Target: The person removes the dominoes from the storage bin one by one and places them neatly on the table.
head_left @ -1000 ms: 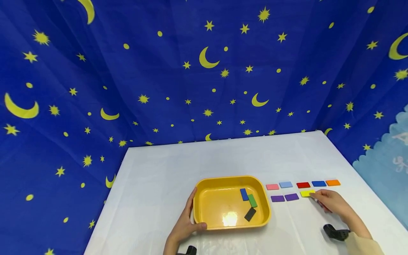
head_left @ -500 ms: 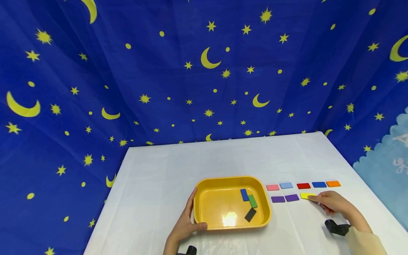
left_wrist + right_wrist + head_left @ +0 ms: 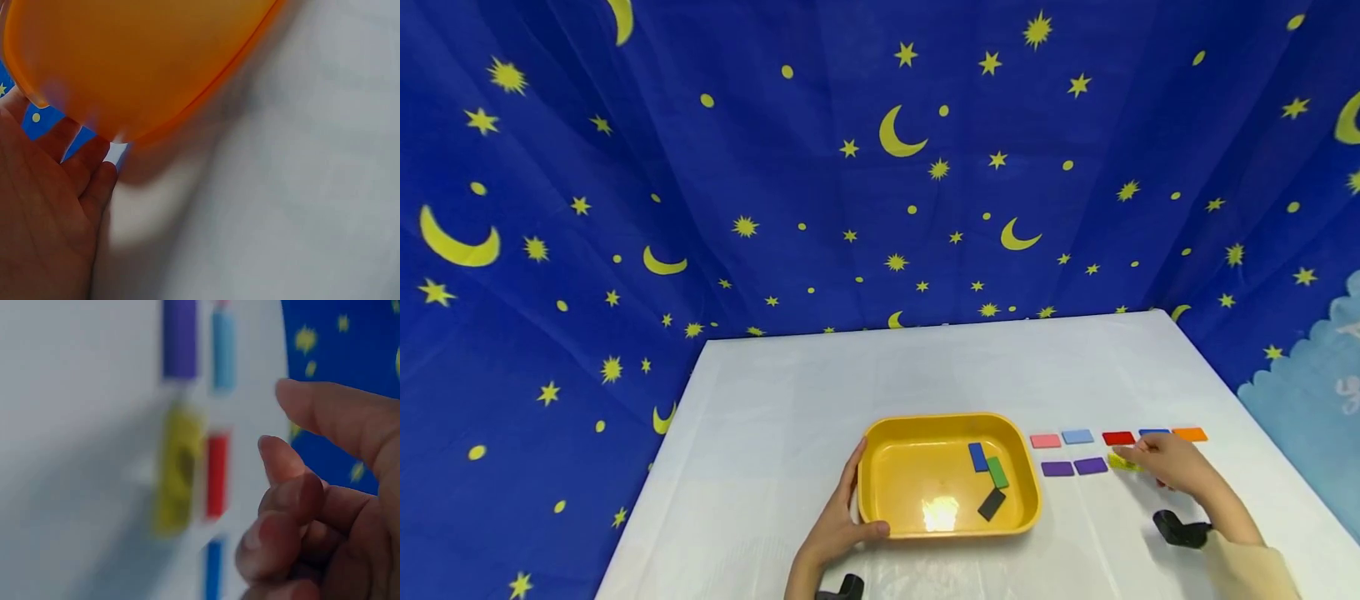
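In the head view my left hand (image 3: 841,523) holds the left end of a yellow plastic tray (image 3: 874,533), thumb on its front rim and fingers along its side. The left wrist view shows those fingertips against the orange-looking tray wall (image 3: 144,69). Inside the tray lie a blue tile (image 3: 978,457), a green tile (image 3: 997,472) and a black tile (image 3: 991,504). Over a yellow tile (image 3: 1122,462) hovers my right hand (image 3: 1180,463). In the right wrist view, its thumb and forefinger are apart with nothing between them, above the yellow tile (image 3: 178,469).
Right of the tray, a back row holds pink (image 3: 1045,441), light blue (image 3: 1078,437), red (image 3: 1118,438), blue (image 3: 1153,432) and orange (image 3: 1190,434) tiles. Two purple tiles (image 3: 1091,466) lie in front. The white table (image 3: 790,375) meets a blue starry curtain (image 3: 820,167).
My right hand has let go of the yellow tile and risen above it, now partly covering the blue tile behind. The left hand and tray have stayed put; the head view shifted slightly.
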Demonstrator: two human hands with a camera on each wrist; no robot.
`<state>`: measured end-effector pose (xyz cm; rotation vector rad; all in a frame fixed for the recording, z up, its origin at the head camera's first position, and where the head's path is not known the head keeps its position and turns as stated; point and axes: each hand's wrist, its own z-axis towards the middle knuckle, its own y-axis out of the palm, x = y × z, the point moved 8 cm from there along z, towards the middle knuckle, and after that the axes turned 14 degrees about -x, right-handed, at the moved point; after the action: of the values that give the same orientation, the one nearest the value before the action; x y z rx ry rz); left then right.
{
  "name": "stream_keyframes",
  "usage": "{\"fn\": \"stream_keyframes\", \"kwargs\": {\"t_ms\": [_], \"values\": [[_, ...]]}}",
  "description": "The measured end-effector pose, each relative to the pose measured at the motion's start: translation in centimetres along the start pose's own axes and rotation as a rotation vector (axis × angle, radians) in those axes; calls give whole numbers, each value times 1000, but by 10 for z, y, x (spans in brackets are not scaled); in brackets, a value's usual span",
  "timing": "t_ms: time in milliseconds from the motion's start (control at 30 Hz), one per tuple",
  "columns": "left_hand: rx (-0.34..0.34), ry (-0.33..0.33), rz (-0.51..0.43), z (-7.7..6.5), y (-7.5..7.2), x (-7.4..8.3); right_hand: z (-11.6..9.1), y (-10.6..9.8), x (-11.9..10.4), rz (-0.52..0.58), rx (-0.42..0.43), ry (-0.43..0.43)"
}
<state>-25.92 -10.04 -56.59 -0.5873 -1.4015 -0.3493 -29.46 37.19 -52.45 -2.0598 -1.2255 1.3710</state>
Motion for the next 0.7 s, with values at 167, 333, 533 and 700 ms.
{"fn": "stream_keyframes", "kwargs": {"t_ms": [167,333,533,700], "values": [[-1,6,1,1,0,1,5,-3,-79,-141,78,-229],[-7,17,-3,0,0,1,13,18,-162,-273,-39,-444],[-10,11,-18,0,1,1,23,58,-226,-529,-224,-553],[-10,7,-19,1,1,1,28,96,-237,-802,-282,-557]]}}
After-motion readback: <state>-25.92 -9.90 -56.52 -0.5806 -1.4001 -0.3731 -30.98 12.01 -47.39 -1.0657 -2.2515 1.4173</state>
